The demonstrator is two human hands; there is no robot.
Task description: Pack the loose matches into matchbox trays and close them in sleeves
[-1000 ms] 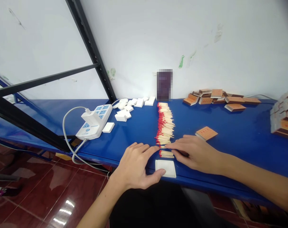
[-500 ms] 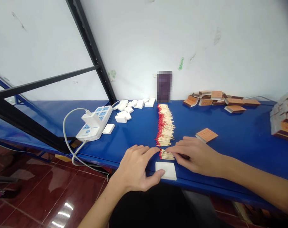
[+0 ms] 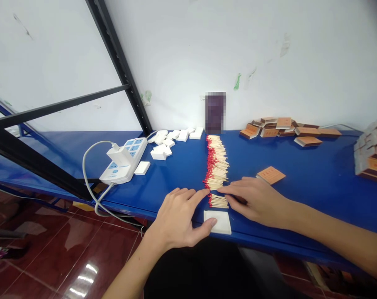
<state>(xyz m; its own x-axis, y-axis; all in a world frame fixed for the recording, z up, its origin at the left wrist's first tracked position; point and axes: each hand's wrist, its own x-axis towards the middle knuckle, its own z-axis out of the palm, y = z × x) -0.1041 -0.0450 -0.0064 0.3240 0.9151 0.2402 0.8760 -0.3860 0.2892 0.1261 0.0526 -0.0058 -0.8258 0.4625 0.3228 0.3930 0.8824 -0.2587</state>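
L hand (image 3: 177,218) spread, thumb over shallow white rect. tray (image 3: 222,223); R hand (image 3: 258,201) at red-tipped wooden matches (image 3: 217,164), can't tell grip.

On our surface (image 3: 182,178), we have matches (image 3: 218,164) between a power strip (image 3: 123,173), left, and piled matchboxes (image 3: 283,123), right, a tray (image 3: 221,223) nearest us.

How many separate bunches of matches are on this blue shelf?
2: a long row of matches stretching toward the wall, and a small bunch of matches just beyond the white tray. The left hand and right hand may hide stray matches.
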